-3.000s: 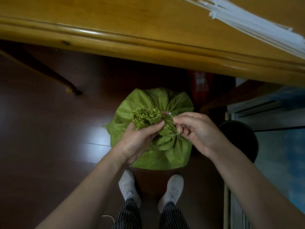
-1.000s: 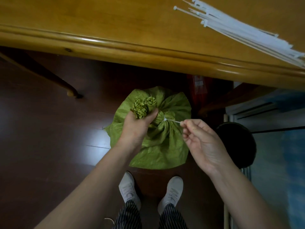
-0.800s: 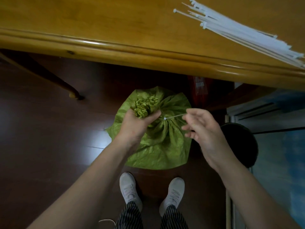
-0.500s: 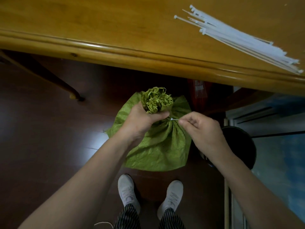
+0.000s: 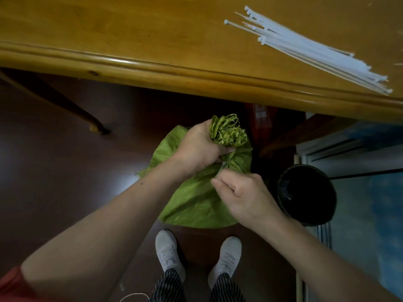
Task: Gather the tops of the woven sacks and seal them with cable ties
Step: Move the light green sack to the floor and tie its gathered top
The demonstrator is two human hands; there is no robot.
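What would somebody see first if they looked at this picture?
Most likely the bright green sack on the dark floor in the middle, with the left hand gripping its bunched top and the right hand pinching a white cable tie at its neck. After that, the pile of white cable ties lying on the wooden table, upper right.
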